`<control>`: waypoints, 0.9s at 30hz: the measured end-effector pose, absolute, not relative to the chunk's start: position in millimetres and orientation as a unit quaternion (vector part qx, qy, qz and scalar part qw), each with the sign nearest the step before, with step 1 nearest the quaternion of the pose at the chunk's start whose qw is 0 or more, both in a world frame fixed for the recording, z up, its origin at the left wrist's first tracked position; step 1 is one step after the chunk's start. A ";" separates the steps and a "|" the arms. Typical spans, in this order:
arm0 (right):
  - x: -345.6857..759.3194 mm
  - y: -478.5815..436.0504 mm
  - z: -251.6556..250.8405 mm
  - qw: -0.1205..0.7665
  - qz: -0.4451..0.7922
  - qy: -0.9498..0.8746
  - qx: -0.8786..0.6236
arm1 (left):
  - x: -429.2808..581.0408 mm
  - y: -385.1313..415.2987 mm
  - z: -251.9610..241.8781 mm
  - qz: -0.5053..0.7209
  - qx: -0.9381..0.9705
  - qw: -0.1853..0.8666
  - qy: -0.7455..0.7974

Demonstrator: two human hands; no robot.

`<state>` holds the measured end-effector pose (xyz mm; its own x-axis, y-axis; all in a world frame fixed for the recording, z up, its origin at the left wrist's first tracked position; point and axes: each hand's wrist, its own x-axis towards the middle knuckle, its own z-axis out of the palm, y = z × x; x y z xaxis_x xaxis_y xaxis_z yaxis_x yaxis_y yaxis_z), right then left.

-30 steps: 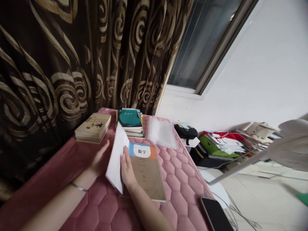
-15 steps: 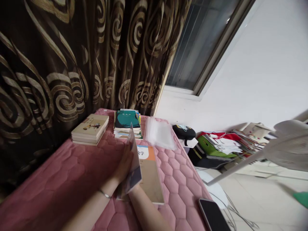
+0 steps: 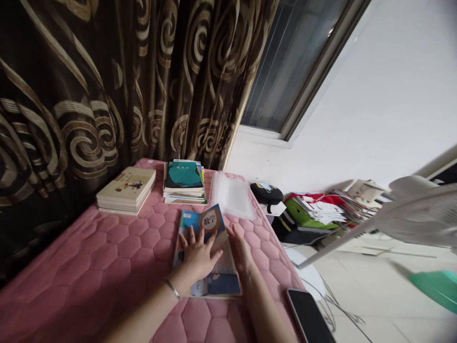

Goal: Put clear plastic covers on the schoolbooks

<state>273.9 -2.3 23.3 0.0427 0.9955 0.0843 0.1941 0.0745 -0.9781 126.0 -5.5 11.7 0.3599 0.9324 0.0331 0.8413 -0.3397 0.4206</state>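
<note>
A closed book with a blue and orange cover (image 3: 210, 221) lies on the pink quilted surface (image 3: 117, 257) in front of me. My left hand (image 3: 199, 255) rests flat on its cover with the fingers spread, a thin bracelet on the wrist. My right hand (image 3: 241, 247) lies along the book's right edge, fingers stretched out and touching it. Neither hand grips anything.
Behind the book stand a beige stack of books (image 3: 125, 189), a stack topped by a teal book (image 3: 183, 181) and a pile of clear plastic sleeves (image 3: 232, 195). A dark phone (image 3: 309, 317) lies near the right edge. A patterned curtain (image 3: 107, 81) hangs behind; clutter covers the floor at right.
The book's cover, held open a second ago, has been swung over and closed. My left hand now lies flat on it and my right hand has moved to its right edge.
</note>
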 end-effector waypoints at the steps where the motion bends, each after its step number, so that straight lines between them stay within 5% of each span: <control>1: 275.5 -3.2 20.9 0.481 0.427 -0.541 -0.542 | 128.5 -6.4 9.2 0.138 0.808 0.158 0.551; 5: 278.3 -4.5 17.9 0.456 0.420 -0.500 -0.604 | 124.1 -2.8 5.5 0.152 0.802 0.130 0.563; 9: 277.9 -5.5 22.4 0.357 0.254 -0.542 -0.717 | 91.9 18.8 5.7 0.186 0.746 0.087 0.633; 16: 275.8 -5.4 16.3 0.238 0.075 -0.569 -0.783 | 58.5 48.9 -0.1 0.153 0.683 0.166 0.695; 27: 244.4 -2.5 -1.5 0.280 0.145 -0.571 -0.758 | 35.2 56.0 23.1 0.160 0.659 0.164 0.717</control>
